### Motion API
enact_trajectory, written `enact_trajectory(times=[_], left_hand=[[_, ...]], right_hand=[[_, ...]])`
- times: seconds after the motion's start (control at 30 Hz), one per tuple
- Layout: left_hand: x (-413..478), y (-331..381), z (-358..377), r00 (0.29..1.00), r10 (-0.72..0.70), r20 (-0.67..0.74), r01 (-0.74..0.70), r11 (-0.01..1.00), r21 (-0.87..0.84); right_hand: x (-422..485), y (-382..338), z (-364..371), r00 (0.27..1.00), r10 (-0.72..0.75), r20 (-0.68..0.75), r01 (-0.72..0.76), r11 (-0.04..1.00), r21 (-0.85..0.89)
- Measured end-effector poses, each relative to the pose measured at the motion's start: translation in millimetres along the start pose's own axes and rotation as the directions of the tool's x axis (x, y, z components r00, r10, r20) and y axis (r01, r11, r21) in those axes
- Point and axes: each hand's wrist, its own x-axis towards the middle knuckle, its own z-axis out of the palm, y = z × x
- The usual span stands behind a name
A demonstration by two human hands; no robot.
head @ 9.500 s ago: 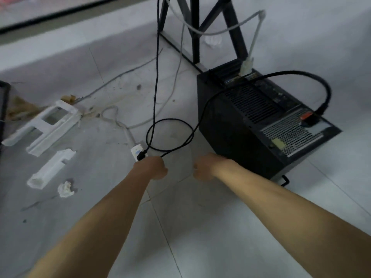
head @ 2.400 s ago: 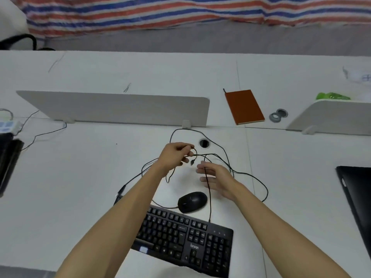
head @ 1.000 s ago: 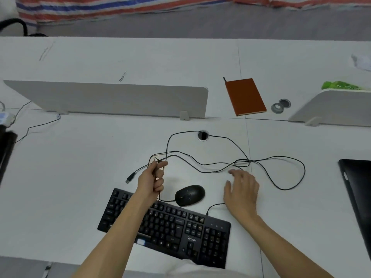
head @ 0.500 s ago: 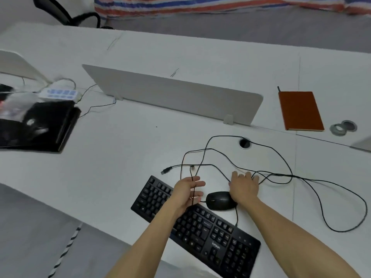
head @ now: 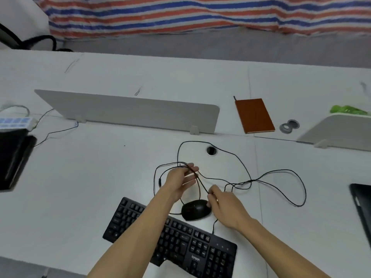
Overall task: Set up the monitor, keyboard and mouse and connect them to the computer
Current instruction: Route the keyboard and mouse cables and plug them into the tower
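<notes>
The black keyboard (head: pixel 200 249) lies nearest, at 6 o'clock on the white worktop (head: pixel 80 187), set at a slant with its right end closer to the person. Both forearms cross above it. Just beyond its far edge sits the black mouse (head: pixel 195 209). The right grip (head: pixel 226 207) hovers just beside the mouse at its 3 o'clock, fingers curled, the fingertips (head: pixel 210 192) pinching one strand of the thin black cables (head: pixel 281 173). The left grip (head: pixel 178 181) is raised at the mouse's 11 o'clock, fingers loosely bent round several strands that run across them. From the two grips the cables spread in loose loops over the worktop, the widest swinging out toward 3 o'clock. One arc curves past a round cable hole (head: pixel 211 151) at 12 o'clock; whether a strand enters it cannot be told.

At 9 o'clock a flat black object (head: pixel 12 159) lies at the worktop's edge, with a white power strip (head: pixel 15 123) just beyond it. At 3 o'clock a dark panel (head: pixel 363 207) is cut off by the frame.

Farther out, a low grey divider (head: pixel 130 111) stands across 11 to 12 o'clock. At 1 o'clock lie an orange notebook (head: pixel 254 115) and two grey rings (head: pixel 289 126), touching each other. A second divider (head: pixel 341 131) stands at 2 o'clock, something green (head: pixel 347 110) behind it. A striped tarp (head: pixel 180 15) hangs farthest back.
</notes>
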Motion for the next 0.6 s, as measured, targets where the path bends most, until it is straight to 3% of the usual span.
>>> enact_trajectory(times=[0.17,0.3,0.47,0.6], left_hand=[[-3,16,18,0.998,0.06,-0.02,-0.063,0.979,-0.191],[-8,35,28,0.987,0.16,0.024,-0.159,0.985,-0.064],[-22,58,58,0.965,0.166,0.205,-0.191,0.976,0.109],[-27,78,75,0.949,0.143,0.28,-0.191,0.969,0.155]], right_hand=[[-8,5,-8,0.971,0.22,-0.096,-0.212,0.973,0.087],[-15,8,-13,0.956,0.291,0.022,-0.285,0.915,0.286],[-7,-20,-40,0.98,0.182,0.084,-0.193,0.741,0.643],[3,-45,-67,0.976,0.215,-0.028,-0.118,0.636,0.763]])
